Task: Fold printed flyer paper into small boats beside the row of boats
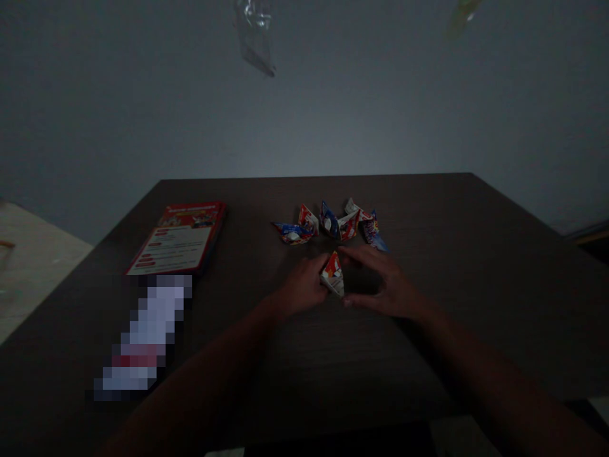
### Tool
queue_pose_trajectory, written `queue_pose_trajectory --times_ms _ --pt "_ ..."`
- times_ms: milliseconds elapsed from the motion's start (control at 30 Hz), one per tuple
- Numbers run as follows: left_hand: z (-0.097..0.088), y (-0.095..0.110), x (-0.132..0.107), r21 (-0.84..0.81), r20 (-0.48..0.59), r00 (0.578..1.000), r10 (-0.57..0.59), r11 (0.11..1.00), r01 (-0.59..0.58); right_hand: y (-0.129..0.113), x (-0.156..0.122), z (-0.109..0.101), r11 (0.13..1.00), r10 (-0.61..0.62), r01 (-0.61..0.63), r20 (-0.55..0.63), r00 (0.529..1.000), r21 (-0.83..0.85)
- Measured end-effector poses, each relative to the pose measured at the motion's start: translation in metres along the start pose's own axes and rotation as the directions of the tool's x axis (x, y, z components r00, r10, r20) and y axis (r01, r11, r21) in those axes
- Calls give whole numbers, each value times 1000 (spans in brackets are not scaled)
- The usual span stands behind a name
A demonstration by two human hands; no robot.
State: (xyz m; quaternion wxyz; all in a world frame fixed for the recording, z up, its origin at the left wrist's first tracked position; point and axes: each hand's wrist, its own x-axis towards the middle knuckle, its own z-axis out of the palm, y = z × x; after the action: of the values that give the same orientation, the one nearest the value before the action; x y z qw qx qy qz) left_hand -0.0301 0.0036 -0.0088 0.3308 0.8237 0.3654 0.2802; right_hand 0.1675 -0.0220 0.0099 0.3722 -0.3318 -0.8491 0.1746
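Close to the middle of the table, a small folded paper piece [333, 275], red and white with print, is between my hands. My left hand [304, 285] is closed on its left side, fingers partly hidden behind it. My right hand [387, 282] curves around the other side, index fingertip at the top corner and thumb at the lower corner. Just beyond lie several folded paper shapes in a loose arc, among them a blue one [294, 233], a red one [308, 219] and a blue-and-white one [374, 231] at the right end.
A stack of printed red-and-white leaflets [174, 244] lies at the left of the dark table [476, 254]. Nearer me is a blurred-out, pale flat object [152, 327]. A clear plastic bag [257, 35] hangs against the grey wall [380, 95] behind the table.
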Motion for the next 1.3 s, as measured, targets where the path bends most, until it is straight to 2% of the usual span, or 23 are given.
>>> queue_pose_trajectory --times_ms 267,533,733,967,1133,1300 --pt "2 -4 -1 5 9 1000 2 1000 -2 3 0 2 1000 -20 20 53 998 6" --pt "1 -2 -2 -26 -4 1000 29 999 -30 4 0 5 999 -13 13 11 1000 32" --pt "5 -4 -2 -132 -22 997 76 988 -78 4 0 6 997 -32 33 -16 999 66" --pt "4 -3 -2 -199 7 997 72 978 -69 3 0 5 995 -25 33 -91 996 93" --pt "2 4 -5 -265 67 998 19 964 0 3 0 8 982 22 6 -145 989 188" --pt "0 10 -8 -348 106 994 3 937 35 2 1 10 953 102 -56 -141 985 296"
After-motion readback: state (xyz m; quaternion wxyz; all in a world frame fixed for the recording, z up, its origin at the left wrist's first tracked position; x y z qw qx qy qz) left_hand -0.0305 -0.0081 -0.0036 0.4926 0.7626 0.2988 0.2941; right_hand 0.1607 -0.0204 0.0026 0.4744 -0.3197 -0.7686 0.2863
